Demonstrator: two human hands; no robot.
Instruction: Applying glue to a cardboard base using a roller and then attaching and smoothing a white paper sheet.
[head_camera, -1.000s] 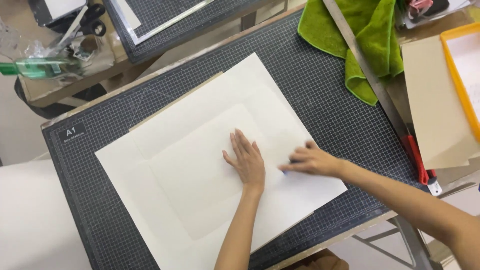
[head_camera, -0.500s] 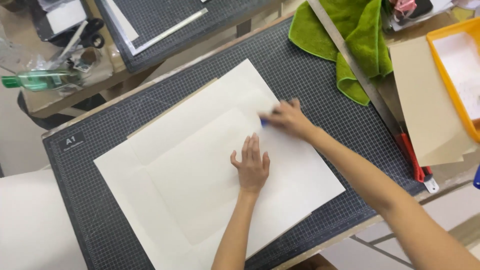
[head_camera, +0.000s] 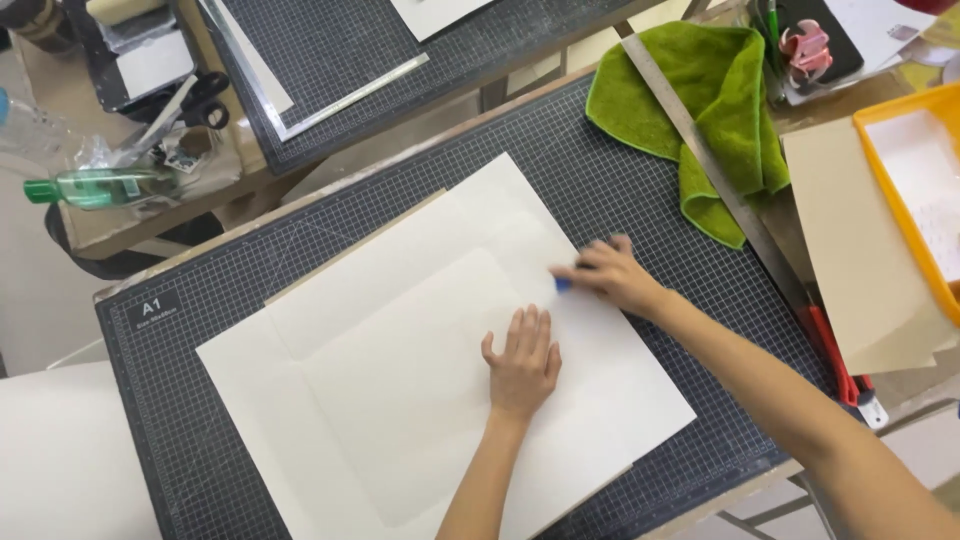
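My left hand (head_camera: 522, 362) lies flat, fingers spread, on the cream paper sheet (head_camera: 400, 390) in the middle of the dark cutting mat (head_camera: 640, 190); my right hand (head_camera: 610, 275), arm stretched across the mat, pinches a small blue tool (head_camera: 563, 285) against the sheet's upper right part.

Bright, even overhead light, soft faint shadows, no glare, slight motion blur on the right hand (head_camera: 612, 275).

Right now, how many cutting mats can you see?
2. One mat lies under the white sheets that both hands press: the left hand flat, the right hand holding a small blue tool. The second mat is on the far table, partly out of view.
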